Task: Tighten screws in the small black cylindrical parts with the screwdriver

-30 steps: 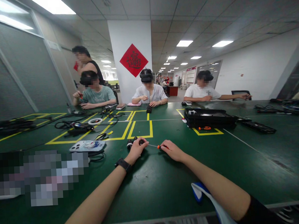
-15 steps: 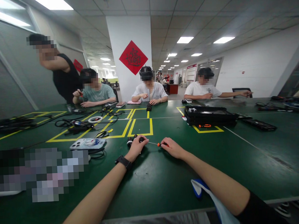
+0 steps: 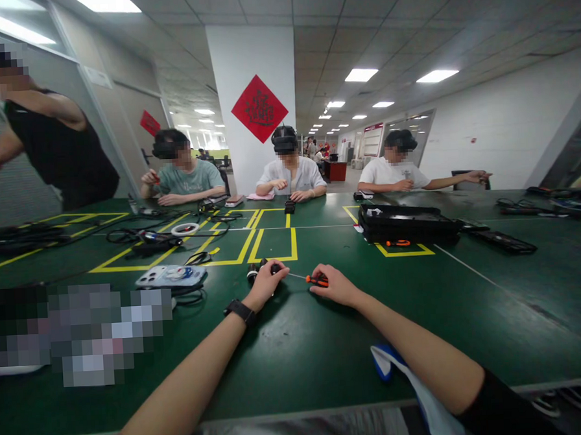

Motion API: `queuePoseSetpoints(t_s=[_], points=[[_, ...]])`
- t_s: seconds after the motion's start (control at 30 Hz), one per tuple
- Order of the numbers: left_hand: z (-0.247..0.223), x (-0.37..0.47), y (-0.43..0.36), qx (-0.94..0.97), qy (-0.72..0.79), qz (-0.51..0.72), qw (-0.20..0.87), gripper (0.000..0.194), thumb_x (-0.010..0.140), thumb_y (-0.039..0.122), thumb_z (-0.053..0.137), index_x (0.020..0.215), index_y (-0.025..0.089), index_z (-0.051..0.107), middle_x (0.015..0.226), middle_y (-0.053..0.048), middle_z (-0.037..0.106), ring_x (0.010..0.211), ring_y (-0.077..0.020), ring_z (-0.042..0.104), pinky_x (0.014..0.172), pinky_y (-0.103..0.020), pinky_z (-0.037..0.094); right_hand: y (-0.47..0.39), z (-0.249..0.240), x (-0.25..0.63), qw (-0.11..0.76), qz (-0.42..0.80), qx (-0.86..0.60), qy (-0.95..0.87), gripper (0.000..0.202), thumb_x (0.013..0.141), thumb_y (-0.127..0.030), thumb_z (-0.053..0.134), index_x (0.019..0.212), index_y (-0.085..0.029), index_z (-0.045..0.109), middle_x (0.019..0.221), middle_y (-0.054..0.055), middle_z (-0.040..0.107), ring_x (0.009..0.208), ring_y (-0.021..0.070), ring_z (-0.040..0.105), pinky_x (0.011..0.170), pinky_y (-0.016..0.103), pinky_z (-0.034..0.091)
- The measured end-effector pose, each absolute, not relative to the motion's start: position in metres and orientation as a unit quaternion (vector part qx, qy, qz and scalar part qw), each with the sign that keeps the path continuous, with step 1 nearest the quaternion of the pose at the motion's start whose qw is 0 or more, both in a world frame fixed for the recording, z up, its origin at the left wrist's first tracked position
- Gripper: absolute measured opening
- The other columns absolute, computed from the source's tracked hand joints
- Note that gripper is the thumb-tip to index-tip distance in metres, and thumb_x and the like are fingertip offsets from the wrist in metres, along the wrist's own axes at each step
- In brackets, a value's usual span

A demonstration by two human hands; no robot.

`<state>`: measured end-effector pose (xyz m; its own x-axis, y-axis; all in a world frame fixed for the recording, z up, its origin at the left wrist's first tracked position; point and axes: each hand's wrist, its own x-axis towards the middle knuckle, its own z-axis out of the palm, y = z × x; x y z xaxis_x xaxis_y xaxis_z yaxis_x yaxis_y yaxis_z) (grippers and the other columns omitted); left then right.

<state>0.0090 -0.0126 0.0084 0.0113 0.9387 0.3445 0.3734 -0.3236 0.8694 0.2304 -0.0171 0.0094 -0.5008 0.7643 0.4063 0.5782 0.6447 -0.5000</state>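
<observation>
My right hand [image 3: 340,287] is closed around the orange and black handle of a screwdriver [image 3: 318,280]. Its thin metal shaft points left, its tip at or just beside my left fingers. My left hand [image 3: 266,285], with a black watch on the wrist, is closed over a black object with rounded parts [image 3: 252,274]. Most of that object lies under my palm and fingers, so its kind cannot be made out. Both hands are low over the green table [image 3: 287,347].
To the left lie a phone [image 3: 169,276], cables [image 3: 148,240] and a white ring [image 3: 184,229]. A black open case [image 3: 408,223] stands right of centre, with an orange-handled item [image 3: 398,243] before it. A blue and white strap [image 3: 400,367] hangs over the near edge. Several people sit opposite.
My right fingers have shifted on the screwdriver, and more of its handle shows. My left hand stays put. A person in a black top has moved left.
</observation>
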Motion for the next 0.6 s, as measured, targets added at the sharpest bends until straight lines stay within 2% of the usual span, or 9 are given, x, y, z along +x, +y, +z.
queuePoseSetpoints(t_s=[0.13,0.27,0.43,0.6], points=[[0.0077,0.0082,-0.0109,0.653,0.503,0.486,0.291,0.026,0.068,0.041,0.055,0.078,0.018,0.055,0.068,0.001,0.056,0.064,-0.0126,0.051,0.062,-0.025,0.039,-0.0164,0.0105,0.2312,0.309,0.132,-0.386,-0.859,0.019,0.078,-0.033,0.055,0.086,-0.016,0.059,0.085,0.004,0.055,0.082,0.0149,0.048,0.075,0.029,0.037],[0.0090,0.0089,-0.0127,0.649,0.503,0.485,0.301,0.027,0.067,0.043,0.054,0.078,0.018,0.056,0.065,0.002,0.056,0.062,-0.0125,0.051,0.061,-0.024,0.038,-0.0153,0.0109,0.2322,0.304,0.126,-0.378,-0.866,0.020,0.084,-0.030,0.047,0.082,-0.015,0.061,0.083,0.005,0.055,0.083,0.0150,0.047,0.077,0.029,0.037],[0.0112,0.0101,-0.0148,0.638,0.510,0.482,0.316,0.033,0.070,0.049,0.051,0.078,0.017,0.055,0.063,0.001,0.055,0.058,-0.0120,0.049,0.057,-0.024,0.038,-0.0161,0.0108,0.2316,0.321,0.127,-0.373,-0.861,0.016,0.082,-0.028,0.050,0.085,-0.016,0.059,0.084,0.004,0.055,0.082,0.0151,0.048,0.077,0.030,0.037],[0.0106,0.0105,-0.0148,0.642,0.510,0.488,0.297,0.033,0.066,0.048,0.056,0.077,0.018,0.056,0.065,0.001,0.056,0.060,-0.0123,0.049,0.059,-0.024,0.038,-0.0186,0.0109,0.2305,0.326,0.139,-0.384,-0.852,0.017,0.076,-0.028,0.058,0.088,-0.017,0.056,0.086,0.004,0.055,0.081,0.0148,0.049,0.073,0.028,0.039]])
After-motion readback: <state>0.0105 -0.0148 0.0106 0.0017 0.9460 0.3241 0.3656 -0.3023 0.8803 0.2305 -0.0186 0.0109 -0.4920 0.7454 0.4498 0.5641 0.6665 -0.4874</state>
